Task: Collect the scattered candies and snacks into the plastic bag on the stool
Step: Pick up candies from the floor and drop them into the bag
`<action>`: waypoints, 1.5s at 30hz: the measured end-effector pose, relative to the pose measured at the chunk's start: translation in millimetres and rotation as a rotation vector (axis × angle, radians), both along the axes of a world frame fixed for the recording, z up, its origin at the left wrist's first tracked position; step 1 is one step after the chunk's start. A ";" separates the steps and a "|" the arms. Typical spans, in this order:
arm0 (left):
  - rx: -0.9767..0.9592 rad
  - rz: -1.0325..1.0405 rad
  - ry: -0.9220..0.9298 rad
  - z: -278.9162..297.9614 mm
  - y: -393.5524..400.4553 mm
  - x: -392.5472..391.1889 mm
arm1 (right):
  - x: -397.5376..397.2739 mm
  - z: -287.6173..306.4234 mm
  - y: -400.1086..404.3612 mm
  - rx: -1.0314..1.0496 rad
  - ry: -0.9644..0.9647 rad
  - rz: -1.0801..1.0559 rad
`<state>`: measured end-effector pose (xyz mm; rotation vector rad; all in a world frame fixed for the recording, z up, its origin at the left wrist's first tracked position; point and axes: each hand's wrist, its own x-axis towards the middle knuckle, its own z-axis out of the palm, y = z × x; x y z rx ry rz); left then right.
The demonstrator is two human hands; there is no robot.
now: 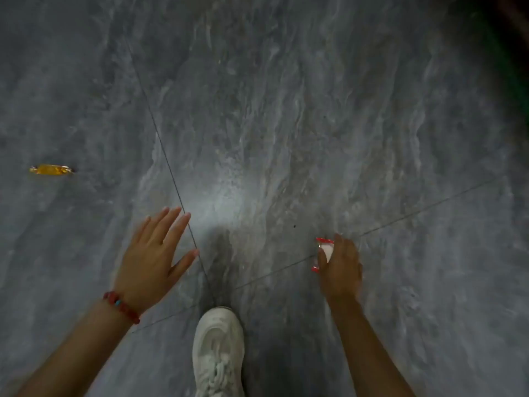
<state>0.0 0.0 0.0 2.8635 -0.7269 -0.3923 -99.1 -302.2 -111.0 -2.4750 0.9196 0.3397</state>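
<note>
Candy [51,169] in a gold wrapper lies alone at the far left of the grey marble floor [286,110], well apart from both hands and untouched — it looks like the next thing to fetch.

Moving right, the left hand [151,259] hangs flat above the tiles with fingers spread and thumb out, holding nothing. A red bead bracelet [121,306] sits at its wrist. The splayed, palm-down pose reads as balance while the person leans or steps forward, not as a reach, since nothing lies under it.

Below and between the arms a white shoe [219,351] points forward near where the tile seams meet, which fits someone walking the floor with their head bent down to search.

Further right, the right hand [340,267] is closed round a small packet [325,252] with a white body and red crimped ends. Only the packet's left side shows past the fingers, so how many fingers pinch it cannot be told. It seems held loosely at the fingertips, ready to be carried off and dropped — whether it is clear of the floor is not certain.

Neither the bag nor the stool is in view, so the packet has some way to travel. At least one candy is left on the floor.
</note>
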 end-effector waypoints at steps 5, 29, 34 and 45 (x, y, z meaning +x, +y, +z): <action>0.007 0.075 -0.018 -26.2 1.8 -16.1 | 2.0 -18.7 8.6 -0.112 0.037 -0.012; -0.022 0.326 0.062 139.4 12.4 -24.0 | 58.1 207.6 13.2 0.047 -0.334 0.448; -0.040 0.440 0.098 243.2 43.1 -38.1 | 74.8 327.3 31.2 0.027 -0.312 0.547; -0.072 0.663 0.039 438.7 128.0 10.4 | 156.0 536.9 126.9 0.089 -0.280 0.633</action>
